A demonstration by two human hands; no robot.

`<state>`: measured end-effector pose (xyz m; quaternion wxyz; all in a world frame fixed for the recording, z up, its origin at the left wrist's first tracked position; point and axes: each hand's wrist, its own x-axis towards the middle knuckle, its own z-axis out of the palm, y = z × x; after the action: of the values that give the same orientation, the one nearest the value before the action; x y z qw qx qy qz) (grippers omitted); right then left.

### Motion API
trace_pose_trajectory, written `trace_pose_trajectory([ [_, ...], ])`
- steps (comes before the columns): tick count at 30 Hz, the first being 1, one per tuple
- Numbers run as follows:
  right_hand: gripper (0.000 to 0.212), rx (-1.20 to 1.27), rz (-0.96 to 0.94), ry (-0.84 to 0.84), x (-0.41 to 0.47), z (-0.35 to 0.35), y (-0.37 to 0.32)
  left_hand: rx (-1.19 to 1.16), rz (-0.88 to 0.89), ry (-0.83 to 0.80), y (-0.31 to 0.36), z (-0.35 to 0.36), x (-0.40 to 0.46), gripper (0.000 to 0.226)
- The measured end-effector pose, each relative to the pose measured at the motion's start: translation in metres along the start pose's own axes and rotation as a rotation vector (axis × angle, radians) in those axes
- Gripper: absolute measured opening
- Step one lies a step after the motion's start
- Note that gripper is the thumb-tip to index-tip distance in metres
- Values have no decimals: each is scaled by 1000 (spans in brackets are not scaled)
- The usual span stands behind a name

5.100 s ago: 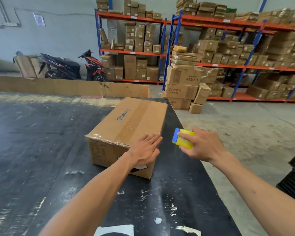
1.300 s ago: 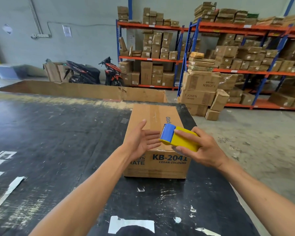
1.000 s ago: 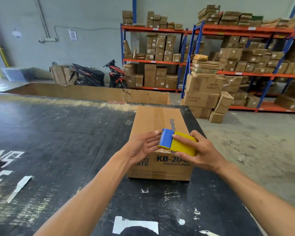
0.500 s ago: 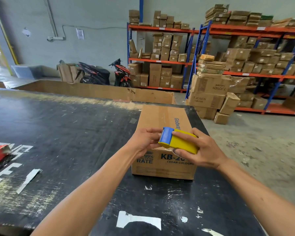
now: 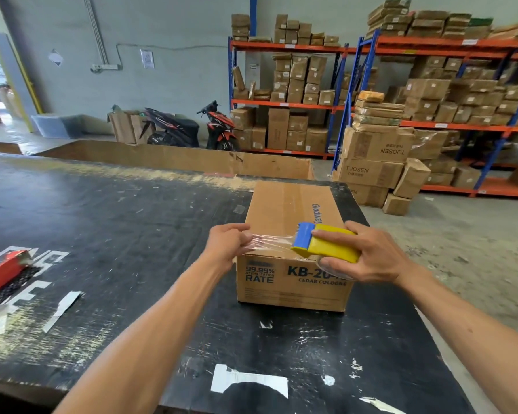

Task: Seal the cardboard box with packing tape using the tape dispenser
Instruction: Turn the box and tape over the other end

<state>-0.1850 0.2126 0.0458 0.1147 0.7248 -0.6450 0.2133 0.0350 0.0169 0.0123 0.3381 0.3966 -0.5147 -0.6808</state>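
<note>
A brown cardboard box (image 5: 287, 210) printed "KB-20.." and "CEDAR COLOGNE" sits on the black table (image 5: 102, 234), its short side facing me. My right hand (image 5: 368, 255) grips a yellow and blue tape dispenser (image 5: 323, 246) above the box's near top edge. A strip of clear tape (image 5: 271, 242) stretches from the dispenser's blue end leftward to my left hand (image 5: 226, 245), which pinches the strip's free end over the box's near left corner.
A red tool (image 5: 0, 271) lies at the table's left edge. Paper scraps (image 5: 248, 380) are stuck to the table in front of me. A long cardboard sheet (image 5: 174, 158) stands behind the table. Racks of cartons (image 5: 371, 150) and two parked scooters (image 5: 192, 130) are beyond.
The box was turned so its short side faces me. My left hand came to the dispenser, took the tape end and pulled a strip out to the left.
</note>
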Motion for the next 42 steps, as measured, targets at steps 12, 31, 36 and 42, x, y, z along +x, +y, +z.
trace_pose_trajectory([
  [12,79,-180,-202,-316,7,14,31,126,141,-80,-16,-28,2,60],
  [31,71,-187,-235,-287,27,23,24,168,179,210,-52,-36,17,10],
  [36,71,-191,-202,-305,27,30,24,176,192,270,-60,-29,20,13],
  [42,73,-199,-182,-318,26,33,25,190,189,269,-68,-30,27,14],
])
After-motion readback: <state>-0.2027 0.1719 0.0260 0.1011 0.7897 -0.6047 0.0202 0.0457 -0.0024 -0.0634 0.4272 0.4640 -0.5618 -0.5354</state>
